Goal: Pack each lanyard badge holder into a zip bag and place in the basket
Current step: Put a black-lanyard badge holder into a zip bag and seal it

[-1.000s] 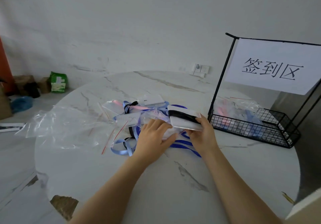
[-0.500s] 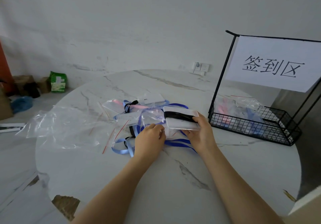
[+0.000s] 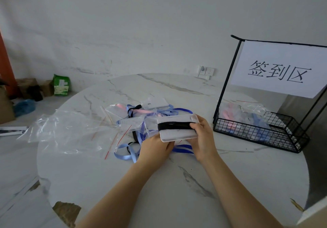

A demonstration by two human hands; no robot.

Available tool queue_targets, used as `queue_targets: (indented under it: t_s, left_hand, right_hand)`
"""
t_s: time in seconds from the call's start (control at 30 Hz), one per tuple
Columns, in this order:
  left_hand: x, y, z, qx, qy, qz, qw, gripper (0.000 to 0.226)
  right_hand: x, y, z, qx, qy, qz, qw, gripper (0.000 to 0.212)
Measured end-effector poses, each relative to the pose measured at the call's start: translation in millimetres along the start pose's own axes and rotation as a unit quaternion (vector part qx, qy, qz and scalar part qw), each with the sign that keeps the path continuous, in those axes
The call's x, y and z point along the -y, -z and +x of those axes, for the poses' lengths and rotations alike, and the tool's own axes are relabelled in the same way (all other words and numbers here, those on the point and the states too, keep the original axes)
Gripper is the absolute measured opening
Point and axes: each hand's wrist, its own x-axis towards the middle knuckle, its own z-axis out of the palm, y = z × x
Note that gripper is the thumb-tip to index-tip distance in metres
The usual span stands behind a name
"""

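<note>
Left hand (image 3: 155, 147) has shifted to grip the single badge holder (image 3: 177, 134) — right hand (image 3: 203, 135) clasps its other end.

- Two hands: left hand (image 3: 155, 148), right hand (image 3: 203, 136).
- One badge holder (image 3: 178, 134) in hand.
- One wire basket (image 3: 247, 130).
- One paper sign (image 3: 279, 70).
- Lanyards (image 3: 125, 154) on surface (image 3: 159, 192): tangled, uncountable.
</note>
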Motion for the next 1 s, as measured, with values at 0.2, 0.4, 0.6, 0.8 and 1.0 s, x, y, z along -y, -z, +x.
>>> queue_targets:
  t_s: [0.2,0.4,0.6,0.8,1.0]
  left_hand:
    - [-4,1,-4,0.051,0.056,-0.046,0.996,0.029]
    - [-8,5,5,0.054,0.262,-0.235,0.934,0.016]
    - [4,16,8,-0.102,0.384,-0.446,0.802,0.024]
    - [5,21,8,-0.156,0.289,-0.437,0.837,0.029]
    - [4,20,6,-0.093,0.193,-0.356,0.910,0.039]
  right_hand:
    - [-4,-3,-1,-0.027,0.001,-0.029,0.999,0.026]
    - [-5,-3,-1,-0.049,-0.008,-0.059,0.997,0.032]
    - [-2,-6,-6,-0.015,-0.006,-0.097,0.995,0.029]
    - [5,-8,-10,0.015,0.010,-0.060,0.998,0.029]
    - [11,6,-3,0.076,-0.032,0.041,0.996,0.023]
